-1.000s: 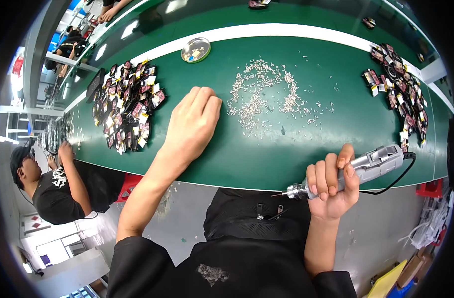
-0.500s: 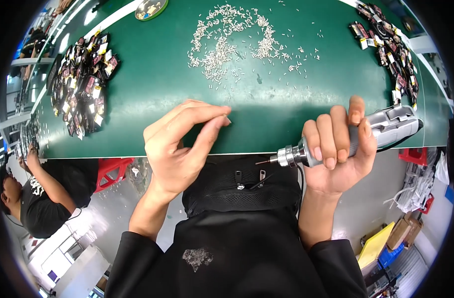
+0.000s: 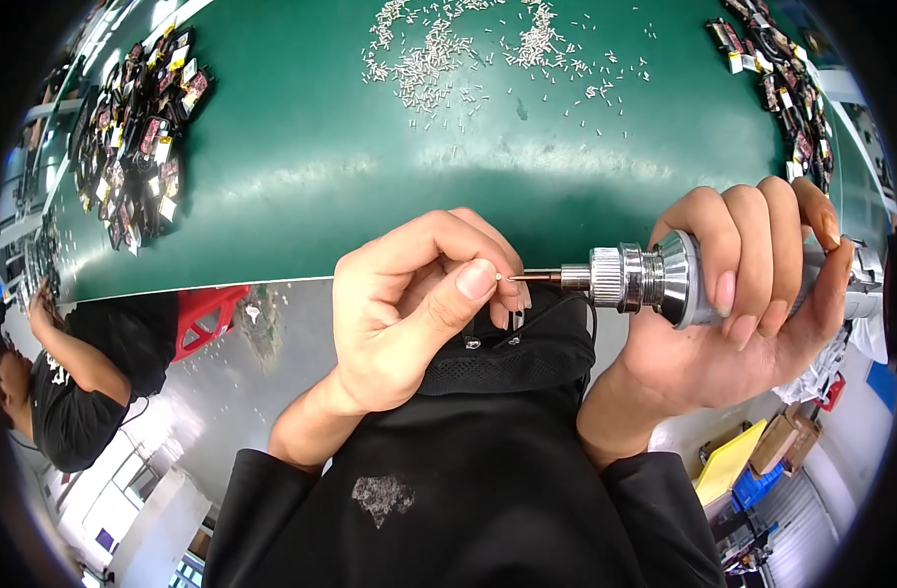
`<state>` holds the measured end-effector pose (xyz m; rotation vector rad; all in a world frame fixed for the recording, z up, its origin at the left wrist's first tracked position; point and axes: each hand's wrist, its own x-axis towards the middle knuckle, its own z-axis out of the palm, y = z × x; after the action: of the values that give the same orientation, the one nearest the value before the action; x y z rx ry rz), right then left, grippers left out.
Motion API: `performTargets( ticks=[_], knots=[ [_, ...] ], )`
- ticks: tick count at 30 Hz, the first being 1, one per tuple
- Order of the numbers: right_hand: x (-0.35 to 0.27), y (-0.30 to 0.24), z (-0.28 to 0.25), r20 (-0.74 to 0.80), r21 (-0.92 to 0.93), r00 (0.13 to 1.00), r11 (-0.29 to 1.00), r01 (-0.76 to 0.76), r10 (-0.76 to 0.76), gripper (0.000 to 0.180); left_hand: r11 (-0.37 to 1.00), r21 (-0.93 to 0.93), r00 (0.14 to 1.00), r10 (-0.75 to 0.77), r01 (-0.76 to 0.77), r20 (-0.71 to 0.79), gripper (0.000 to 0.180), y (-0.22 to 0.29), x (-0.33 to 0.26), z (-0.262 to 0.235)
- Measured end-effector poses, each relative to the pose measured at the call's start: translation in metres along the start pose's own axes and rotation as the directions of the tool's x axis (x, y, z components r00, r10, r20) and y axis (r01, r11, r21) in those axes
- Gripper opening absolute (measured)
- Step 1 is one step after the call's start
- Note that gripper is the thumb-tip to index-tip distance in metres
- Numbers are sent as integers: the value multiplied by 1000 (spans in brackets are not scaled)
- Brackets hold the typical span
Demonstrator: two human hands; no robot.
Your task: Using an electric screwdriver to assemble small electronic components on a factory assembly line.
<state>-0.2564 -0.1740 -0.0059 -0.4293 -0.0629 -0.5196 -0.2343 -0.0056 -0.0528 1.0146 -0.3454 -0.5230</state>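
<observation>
My left hand point(image 3: 399, 314) is closed in a pinch, thumb against fingers, on a tiny pale screw point(image 3: 498, 277). An electric screwdriver point(image 3: 620, 277), silver and grey, lies level in my right hand point(image 3: 733, 314), whose fingers wrap its body. Its thin bit points left, with the tip at or very close to the screw; whether they touch I cannot tell. Both hands are over my lap at the near edge of the green table point(image 3: 301, 196). Farther back on the tabletop lie many loose pale screws point(image 3: 434, 69).
Heaps of small black parts with labels lie at the left point(image 3: 140, 137) and the right point(image 3: 787, 98) of the table. A black mesh bag point(image 3: 542, 348) is on my lap. To the left, a co-worker point(image 3: 81, 363) is beside a red stool point(image 3: 203, 318). Boxes point(image 3: 787, 446) stand at lower right.
The screwdriver has come up close and to the left hand, its bit now at the pinched fingers. My left hand has moved right and slightly lower. The view has shifted nearer the lap.
</observation>
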Motion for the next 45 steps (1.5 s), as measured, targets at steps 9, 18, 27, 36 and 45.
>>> performTargets(
  ticks=[9,18,27,36,45],
  knots=[
    [2,2,-3,11,0,999,999,-32,32,12,1000,-6,998,-22,22,59,13,-1,2,-3],
    [2,-4,-13,169,-133,982,989,-58,80,14,683,667,954,217,-298,204,8,3,12,-2],
    [0,-1,-26,102,-84,994,996,-38,47,17,699,675,972,159,-236,174,9,-8,7,3],
    [14,-2,-22,53,-17,998,999,40,-39,16,460,850,954,263,-254,143,33,23,33,-11],
    [3,15,-35,-246,-52,969,998,19,-31,9,88,996,885,464,11,-51,27,116,153,-89]
  ],
)
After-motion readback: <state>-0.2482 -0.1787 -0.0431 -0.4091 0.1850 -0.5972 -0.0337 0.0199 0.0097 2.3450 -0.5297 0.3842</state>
